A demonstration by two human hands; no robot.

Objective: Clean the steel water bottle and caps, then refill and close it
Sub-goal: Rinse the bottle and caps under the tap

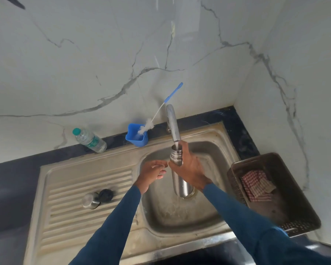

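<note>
— Where's the bottle?
— The tall brushed-steel water bottle (181,185) is upright in the steel sink (214,150), its open mouth under the chrome tap (172,123) and its thin stream. The base may be resting by the drain.
— Your fingers?
— My right hand (190,168) grips the neck. My left hand (154,170) hangs beside it, fingers loose, holding nothing.
— Caps?
— The domed steel cap (89,201) and the black inner cap (106,194) are side by side on the draining board (69,180).

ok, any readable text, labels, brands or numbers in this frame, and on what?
No text can be read.
Label on the plastic water bottle: green and white print, too blurred to read.
No markings show on the steel water bottle, the steel cap or the black cap.
</note>
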